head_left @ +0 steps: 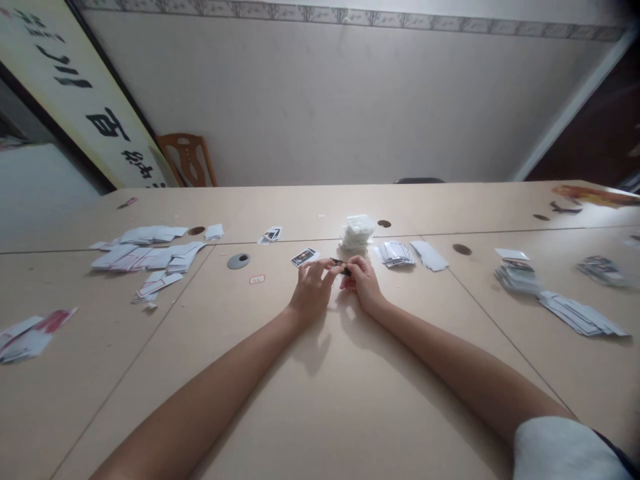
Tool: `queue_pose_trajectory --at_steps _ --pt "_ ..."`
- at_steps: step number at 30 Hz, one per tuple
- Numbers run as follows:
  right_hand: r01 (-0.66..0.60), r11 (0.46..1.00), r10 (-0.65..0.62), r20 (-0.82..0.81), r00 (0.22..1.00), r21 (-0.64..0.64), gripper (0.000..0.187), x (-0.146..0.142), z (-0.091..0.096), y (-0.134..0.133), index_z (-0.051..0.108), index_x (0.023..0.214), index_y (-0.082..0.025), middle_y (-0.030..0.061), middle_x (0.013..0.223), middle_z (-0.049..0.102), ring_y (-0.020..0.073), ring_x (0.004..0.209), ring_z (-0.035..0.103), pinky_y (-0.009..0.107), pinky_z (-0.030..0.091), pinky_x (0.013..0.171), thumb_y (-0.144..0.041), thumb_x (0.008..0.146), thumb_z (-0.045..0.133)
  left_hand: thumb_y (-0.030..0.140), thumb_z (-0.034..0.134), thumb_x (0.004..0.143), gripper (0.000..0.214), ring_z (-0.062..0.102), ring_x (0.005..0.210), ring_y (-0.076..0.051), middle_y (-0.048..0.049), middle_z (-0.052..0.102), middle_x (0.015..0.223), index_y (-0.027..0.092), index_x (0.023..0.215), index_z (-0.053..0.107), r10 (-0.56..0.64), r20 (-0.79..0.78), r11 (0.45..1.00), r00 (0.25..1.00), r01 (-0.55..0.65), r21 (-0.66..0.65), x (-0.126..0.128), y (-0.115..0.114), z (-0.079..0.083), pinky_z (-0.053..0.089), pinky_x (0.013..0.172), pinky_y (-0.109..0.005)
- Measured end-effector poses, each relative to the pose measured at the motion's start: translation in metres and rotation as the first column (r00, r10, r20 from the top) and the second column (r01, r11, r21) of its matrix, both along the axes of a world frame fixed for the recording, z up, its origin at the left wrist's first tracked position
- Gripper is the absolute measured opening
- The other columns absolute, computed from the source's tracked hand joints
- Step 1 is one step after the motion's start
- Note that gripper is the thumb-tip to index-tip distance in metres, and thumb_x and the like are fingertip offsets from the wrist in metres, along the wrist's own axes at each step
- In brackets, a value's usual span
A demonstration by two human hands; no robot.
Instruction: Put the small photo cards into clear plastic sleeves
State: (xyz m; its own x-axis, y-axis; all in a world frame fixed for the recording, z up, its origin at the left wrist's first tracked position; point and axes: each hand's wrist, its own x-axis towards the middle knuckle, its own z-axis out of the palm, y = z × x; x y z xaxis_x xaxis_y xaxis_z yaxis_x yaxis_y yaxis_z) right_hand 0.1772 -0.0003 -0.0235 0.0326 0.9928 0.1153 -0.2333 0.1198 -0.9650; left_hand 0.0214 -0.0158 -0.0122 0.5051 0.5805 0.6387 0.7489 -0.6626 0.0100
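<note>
Both hands meet above the middle of the table, with a small dark card (341,267) between their fingertips. My left hand (314,288) pinches its left side; my right hand (365,283) grips the right side with fingers curled. Fingers cover much of this card, so its print cannot be read. Just beyond my left fingers lies a dark-faced card with a white border (304,257). Past my right hand stands a pile of clear plastic sleeves (358,231). To its right is a stack of white cards (397,254), beside more fanned white cards (429,255).
Loose white paper pieces (150,257) spread over the left of the table (320,407). Card stacks (517,275) and a fanned row (583,313) lie right. A grey cable-hole cover (239,261), a red-edged label (257,279) and scissors (127,203) are also there.
</note>
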Motion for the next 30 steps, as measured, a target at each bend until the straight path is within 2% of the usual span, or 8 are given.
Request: queue_pose_trajectory --at_steps 3,5,8,10,17,22,25,30 --pt "0.233 0.956 -0.251 0.088 0.964 0.179 0.018 0.012 0.001 0.007 0.044 0.087 -0.024 -0.0020 0.077 0.058 0.0131 0.057 0.059 0.022 0.042 0.043 -0.039 0.081 0.053 0.003 0.046 0.080 0.046 0.051 0.118 -0.022 -0.0108 0.054 0.123 0.023 0.120 0.047 0.048 0.028 0.997 0.998 -0.045 -0.069 -0.001 0.000 0.000 0.032 0.100 -0.042" --pt "0.349 0.856 -0.441 0.186 0.878 0.382 0.028 0.023 0.003 0.012 0.045 0.105 -0.026 0.0036 0.097 0.060 0.0173 0.079 0.062 0.026 0.050 0.056 -0.038 0.082 0.054 0.006 0.049 0.079 0.044 0.049 0.119 -0.023 -0.0115 0.052 0.124 0.022 0.119 0.048 0.088 0.058 0.989 0.994 -0.081 -0.120 0.000 0.002 -0.001 0.032 0.099 -0.042" --pt "0.322 0.710 -0.618 0.333 0.713 0.627 0.060 0.037 0.003 0.017 0.028 0.135 -0.027 0.0117 0.126 0.053 0.0245 0.112 0.055 0.038 0.053 0.080 -0.032 0.082 0.055 0.014 0.051 0.082 0.036 0.050 0.117 -0.025 -0.0117 0.052 0.124 0.022 0.117 0.050 0.139 0.041 0.957 0.989 -0.124 -0.261 0.001 0.004 -0.002 0.035 0.096 -0.043" --pt "0.242 0.669 -0.668 0.425 0.611 0.703 0.069 0.043 0.001 0.021 0.019 0.143 -0.026 0.0144 0.137 0.047 0.0277 0.124 0.048 0.045 0.048 0.091 -0.028 0.083 0.053 0.019 0.048 0.085 0.027 0.052 0.112 -0.026 -0.0099 0.055 0.118 0.023 0.111 0.055 0.146 -0.015 0.919 0.989 -0.141 -0.369 0.001 0.006 -0.004 0.037 0.093 -0.044" --pt "0.150 0.613 -0.751 0.513 0.416 0.776 0.075 0.050 -0.007 0.040 0.012 0.148 -0.022 0.0165 0.142 0.047 0.0302 0.132 0.043 0.054 0.036 0.100 -0.021 0.082 0.047 0.020 0.046 0.087 0.022 0.051 0.109 -0.024 -0.0084 0.058 0.109 0.023 0.104 0.059 0.109 -0.048 0.910 0.993 -0.119 -0.397 -0.002 0.008 -0.006 0.037 0.093 -0.042" --pt "0.122 0.597 -0.787 0.550 0.281 0.793 0.063 0.045 -0.006 0.064 0.025 0.146 -0.020 0.0151 0.140 0.050 0.0268 0.134 0.043 0.050 0.030 0.103 -0.018 0.086 0.041 0.019 0.046 0.086 0.022 0.052 0.108 -0.024 -0.0082 0.059 0.109 0.023 0.103 0.059 0.106 -0.049 0.912 0.993 -0.117 -0.392 -0.001 0.008 -0.007 0.037 0.092 -0.041" --pt "0.128 0.587 -0.796 0.541 0.270 0.800 0.053 0.044 -0.006 0.075 0.031 0.144 -0.020 0.0131 0.132 0.059 0.0236 0.131 0.047 0.049 0.027 0.104 -0.015 0.091 0.035 0.020 0.046 0.086 0.021 0.052 0.108 -0.024 -0.0081 0.059 0.109 0.023 0.102 0.059 0.110 -0.048 0.910 0.993 -0.120 -0.396 -0.002 0.007 -0.007 0.037 0.093 -0.041" --pt "0.158 0.546 -0.812 0.475 0.339 0.823 0.042 0.050 -0.005 0.077 0.037 0.139 -0.017 0.0124 0.114 0.070 0.0229 0.119 0.058 0.049 0.027 0.104 -0.020 0.097 0.033 0.020 0.045 0.087 0.021 0.052 0.106 -0.023 -0.0079 0.059 0.108 0.023 0.102 0.059 0.107 -0.047 0.910 0.993 -0.117 -0.397 -0.003 0.007 -0.006 0.038 0.092 -0.041"
